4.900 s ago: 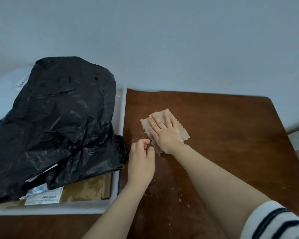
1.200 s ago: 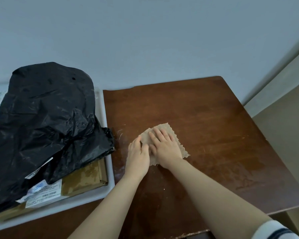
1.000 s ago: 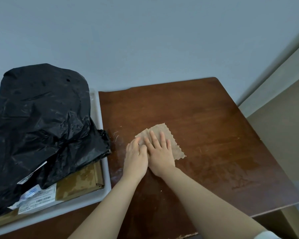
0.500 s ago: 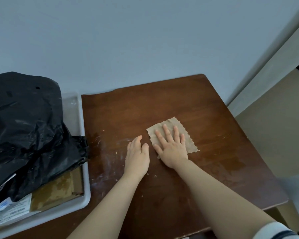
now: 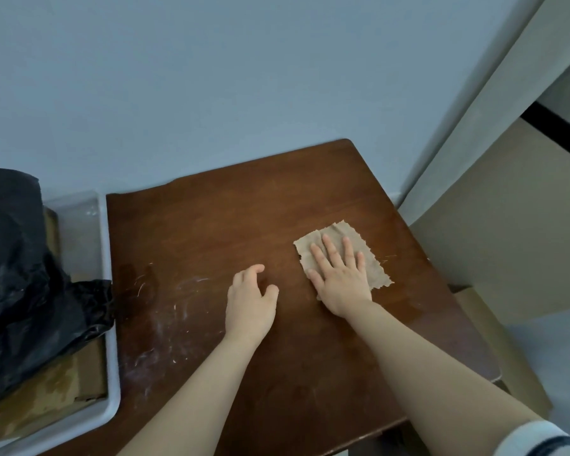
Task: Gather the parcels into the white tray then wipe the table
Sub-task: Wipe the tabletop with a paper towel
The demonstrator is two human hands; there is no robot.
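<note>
A tan wiping cloth lies flat on the right part of the brown wooden table. My right hand presses on it with straight, spread fingers. My left hand rests on the bare wood to the cloth's left, fingers loosely bent, holding nothing. At the left stands the white tray, holding a large black plastic parcel on top of a brown cardboard parcel.
White smears and scratch marks cover the table between the tray and my left hand. A pale wall runs behind the table. A beige panel and a cardboard piece stand past the table's right edge.
My right hand has slid the cloth to the right across the table, away from my left hand. The left hand has stayed near the middle. The view has shifted to the right.
</note>
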